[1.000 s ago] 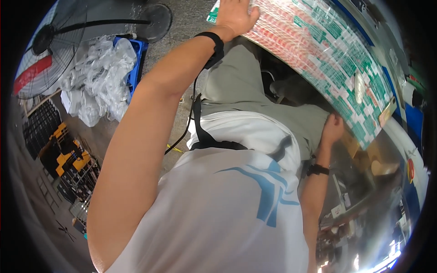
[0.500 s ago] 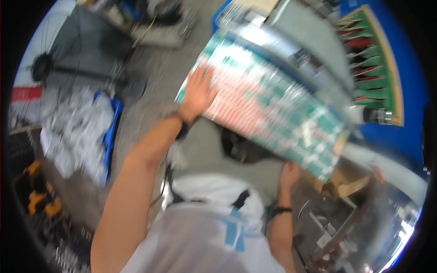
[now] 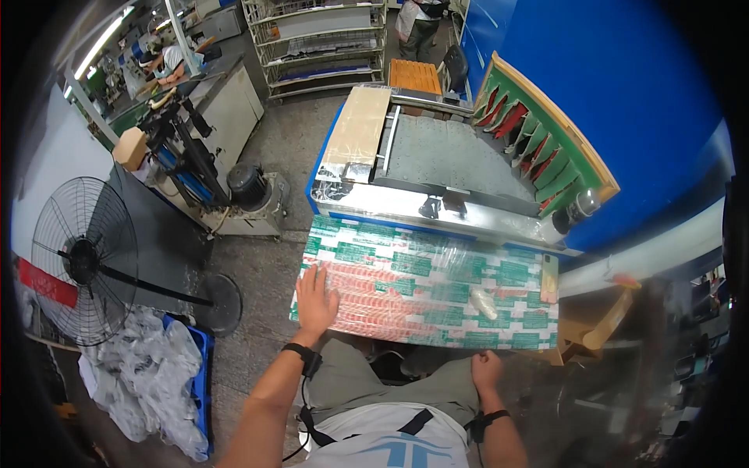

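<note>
My left hand (image 3: 316, 303) lies with fingers stretched out on the left part of a tabletop (image 3: 421, 269) covered in green, white and red printed sheet under clear film. Nothing is in that hand. My right hand (image 3: 486, 370) rests on my right thigh, just off the table's near edge, its fingers curled in and no object showing in them. A small pale, film-wrapped lump (image 3: 484, 303) lies on the right half of the tabletop. By the right end there is a phone-shaped flat thing (image 3: 549, 279).
Beyond the tabletop stands a machine with a grey conveyor bed (image 3: 452, 156) and a green-red strip curtain (image 3: 538, 140). To the left are a standing fan (image 3: 84, 261) and a blue crate (image 3: 201, 390) of clear plastic film. A wire rack (image 3: 320, 39) and people are farther back.
The view has swung up and levelled, so more of the room shows. My left hand is still on the tabletop, and my right hand is still low by my thigh.
</note>
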A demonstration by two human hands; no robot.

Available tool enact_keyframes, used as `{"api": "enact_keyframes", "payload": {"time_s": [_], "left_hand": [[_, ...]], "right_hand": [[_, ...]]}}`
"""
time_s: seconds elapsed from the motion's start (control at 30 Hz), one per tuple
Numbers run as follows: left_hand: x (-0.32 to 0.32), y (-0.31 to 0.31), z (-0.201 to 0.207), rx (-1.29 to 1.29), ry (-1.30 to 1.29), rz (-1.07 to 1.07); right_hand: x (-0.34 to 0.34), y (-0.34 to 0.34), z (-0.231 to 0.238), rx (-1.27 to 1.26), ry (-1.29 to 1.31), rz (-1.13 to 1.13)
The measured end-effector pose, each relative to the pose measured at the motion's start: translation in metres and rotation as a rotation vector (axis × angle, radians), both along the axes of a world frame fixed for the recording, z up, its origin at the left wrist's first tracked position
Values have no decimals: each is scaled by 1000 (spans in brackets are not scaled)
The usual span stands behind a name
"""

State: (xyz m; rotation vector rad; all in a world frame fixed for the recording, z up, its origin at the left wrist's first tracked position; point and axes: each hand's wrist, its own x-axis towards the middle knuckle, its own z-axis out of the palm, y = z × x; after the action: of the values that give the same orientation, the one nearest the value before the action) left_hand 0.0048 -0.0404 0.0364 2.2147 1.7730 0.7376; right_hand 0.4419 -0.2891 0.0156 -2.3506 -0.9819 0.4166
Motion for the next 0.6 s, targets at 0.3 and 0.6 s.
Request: {"api": "enact_keyframes", "payload": {"time_s": [0.3, 0.6], "left_hand": [[-6, -8, -9, 34, -10, -12], [-5, -5, -7, 21, 22, -30]], "right_hand": [[-8, -2, 8, -22, 43, -42], [1, -9, -11, 36, -2, 2]]}}
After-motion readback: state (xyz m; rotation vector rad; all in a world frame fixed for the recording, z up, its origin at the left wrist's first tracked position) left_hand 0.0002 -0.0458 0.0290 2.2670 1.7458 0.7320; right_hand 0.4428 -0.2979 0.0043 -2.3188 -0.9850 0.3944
